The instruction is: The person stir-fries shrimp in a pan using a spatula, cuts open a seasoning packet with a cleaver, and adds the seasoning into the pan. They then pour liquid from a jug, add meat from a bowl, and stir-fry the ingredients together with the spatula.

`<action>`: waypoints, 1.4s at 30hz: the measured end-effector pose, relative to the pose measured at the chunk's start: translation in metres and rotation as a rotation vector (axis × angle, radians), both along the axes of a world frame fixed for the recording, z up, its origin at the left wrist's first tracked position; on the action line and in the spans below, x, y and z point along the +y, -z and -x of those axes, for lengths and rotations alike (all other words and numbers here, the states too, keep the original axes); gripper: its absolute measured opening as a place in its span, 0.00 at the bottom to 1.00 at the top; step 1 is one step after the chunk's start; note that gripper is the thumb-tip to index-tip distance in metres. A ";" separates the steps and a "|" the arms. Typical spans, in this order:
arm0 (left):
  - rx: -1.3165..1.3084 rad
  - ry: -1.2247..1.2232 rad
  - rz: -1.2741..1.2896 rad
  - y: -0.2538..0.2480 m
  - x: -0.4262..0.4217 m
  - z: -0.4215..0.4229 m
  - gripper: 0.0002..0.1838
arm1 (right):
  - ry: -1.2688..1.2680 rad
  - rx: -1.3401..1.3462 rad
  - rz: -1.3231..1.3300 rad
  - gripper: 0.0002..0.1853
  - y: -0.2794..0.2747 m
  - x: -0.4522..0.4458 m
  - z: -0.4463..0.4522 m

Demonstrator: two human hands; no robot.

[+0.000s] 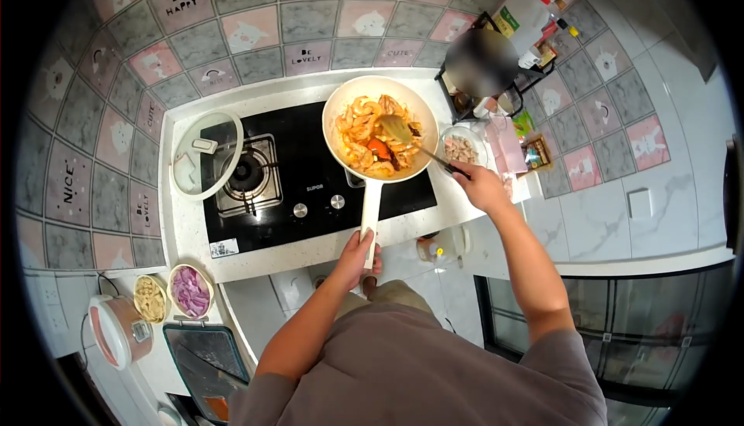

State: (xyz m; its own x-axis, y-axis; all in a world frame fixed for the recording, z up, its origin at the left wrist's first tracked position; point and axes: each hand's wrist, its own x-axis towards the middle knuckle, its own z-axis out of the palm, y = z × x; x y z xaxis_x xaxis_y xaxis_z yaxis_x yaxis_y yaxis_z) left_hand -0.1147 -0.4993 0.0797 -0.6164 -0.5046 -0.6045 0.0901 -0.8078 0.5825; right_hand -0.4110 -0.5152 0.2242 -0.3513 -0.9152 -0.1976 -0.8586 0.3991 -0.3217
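A cream-coloured pan [335,100] sits over the right burner of the black stove [310,162], holding orange-coated food pieces [359,127] with some dark red bits. My left hand [359,259] is closed round the pan's long white handle, near its end. In my right hand [477,187] is the dark handle of a spatula [397,128]; its brownish blade rests among the food at the pan's right side. A bowl of pale pinkish pieces [461,149] stands just right of the pan, close to my right hand.
A glass lid [208,182] lies by the left burner [246,170]. At the lower left are a bowl of purple slices [190,291], a bowl of yellowish pieces [150,300] and a pink-and-white cooker [120,333]. A rack [521,77] with bottles stands at the back right.
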 end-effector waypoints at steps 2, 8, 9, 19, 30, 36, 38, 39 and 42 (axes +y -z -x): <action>-0.060 0.028 0.022 -0.001 0.002 -0.002 0.19 | 0.025 -0.009 0.035 0.18 0.020 0.002 -0.002; -0.092 0.100 0.062 -0.002 0.005 -0.017 0.22 | -0.101 0.042 -0.208 0.17 -0.040 0.019 -0.013; -0.090 0.095 0.061 -0.003 0.005 -0.020 0.22 | -0.085 0.046 -0.207 0.17 -0.055 0.021 -0.008; -0.078 0.134 0.079 -0.009 0.010 -0.022 0.19 | -0.212 0.285 -0.241 0.15 -0.056 -0.043 -0.028; -0.176 0.083 0.071 -0.012 0.016 -0.019 0.20 | -0.259 0.141 -0.333 0.13 -0.117 -0.041 0.000; -0.174 0.037 0.087 -0.001 0.019 -0.017 0.19 | -0.322 0.253 -0.116 0.14 -0.075 -0.073 0.007; -0.188 0.024 0.079 -0.007 0.021 -0.016 0.17 | -0.303 0.264 -0.073 0.14 -0.080 -0.072 0.017; -0.192 0.012 0.076 -0.010 0.022 -0.016 0.17 | -0.268 0.263 -0.070 0.14 -0.089 -0.072 0.020; -0.194 -0.017 0.052 -0.018 0.023 -0.013 0.18 | -0.247 0.250 -0.032 0.14 -0.079 -0.076 0.029</action>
